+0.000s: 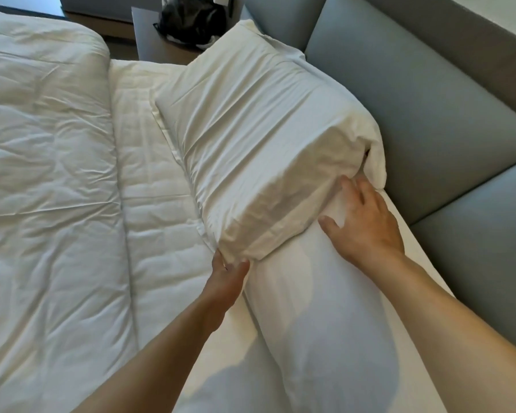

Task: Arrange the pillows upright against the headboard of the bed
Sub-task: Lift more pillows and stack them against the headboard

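Grey padded headboard (414,120) backs two creased white pillows. Left hand (227,271) pinches upper pillow (259,150) corner; right hand (367,222), fingers spread, presses lower pillow (319,323).

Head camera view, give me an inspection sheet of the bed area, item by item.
Surface: bed sheet, white, wrinkled; duvet folded back on the left.
Job's things: upper pillow leaning toward the grey headboard, overlapping a lower pillow lying flat.
Clutter: black bag on the bedside table.
Grippers: left hand grips the upper pillow's near corner; right hand open, pressed flat at its near end.
Cables: nothing seen.
Surroundings: pale wall above the headboard.
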